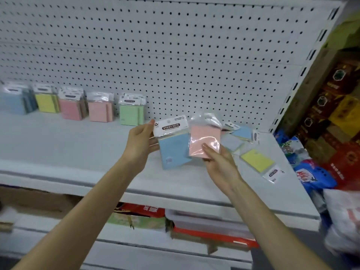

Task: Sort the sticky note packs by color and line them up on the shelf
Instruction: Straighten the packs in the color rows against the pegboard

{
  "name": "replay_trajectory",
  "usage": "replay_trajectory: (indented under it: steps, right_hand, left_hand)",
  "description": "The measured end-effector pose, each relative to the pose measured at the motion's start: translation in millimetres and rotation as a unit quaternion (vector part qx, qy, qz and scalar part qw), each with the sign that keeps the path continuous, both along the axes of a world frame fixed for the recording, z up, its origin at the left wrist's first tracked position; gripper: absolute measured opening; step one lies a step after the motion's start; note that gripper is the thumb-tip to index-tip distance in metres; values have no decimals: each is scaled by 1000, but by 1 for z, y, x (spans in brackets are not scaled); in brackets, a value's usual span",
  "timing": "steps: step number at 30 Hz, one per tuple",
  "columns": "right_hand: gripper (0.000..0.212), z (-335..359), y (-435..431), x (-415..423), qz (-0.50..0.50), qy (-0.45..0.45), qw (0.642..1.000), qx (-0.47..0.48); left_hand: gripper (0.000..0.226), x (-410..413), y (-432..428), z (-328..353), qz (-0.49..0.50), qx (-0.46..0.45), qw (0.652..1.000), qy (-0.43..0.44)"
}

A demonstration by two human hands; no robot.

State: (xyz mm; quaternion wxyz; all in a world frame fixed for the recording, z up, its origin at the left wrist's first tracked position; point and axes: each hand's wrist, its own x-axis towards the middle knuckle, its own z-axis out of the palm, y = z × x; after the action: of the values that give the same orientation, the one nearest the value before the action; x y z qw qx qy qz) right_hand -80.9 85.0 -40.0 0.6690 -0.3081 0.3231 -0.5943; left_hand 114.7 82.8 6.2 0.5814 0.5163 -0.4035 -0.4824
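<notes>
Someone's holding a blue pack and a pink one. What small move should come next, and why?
Probably carry the pink pack in the right hand to the pink stacks in the row at the back of the shelf: packs there stand grouped by color, and pink sits nearer than the blue stack at the far left. The blue pack in the left hand can follow.

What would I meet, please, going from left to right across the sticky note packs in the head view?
Standing blue packs → yellow packs → pink packs → peach packs → green packs → held blue pack → held pink pack → flat yellow pack.
</notes>
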Motion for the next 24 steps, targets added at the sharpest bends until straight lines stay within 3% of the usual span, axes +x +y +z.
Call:
replay_trajectory:
  steps: [7,13,17,24]
  right_hand:
    - [38,0,31,123,160,-27,986,22]
    - [30,-8,47,214,142,18,990,-2]
    - [30,-9,37,264,150,39,988,-2]
    - [28,-18,-33,334,188,98,977,-32]
  left_hand:
    - [37,116,49,5,36,20,998,53]
    - [40,195,81,-10,58,23,993,102]
    - [24,233,89,-26,17,27,999,42]
    - [32,308,53,-32,61,-10,997,-55]
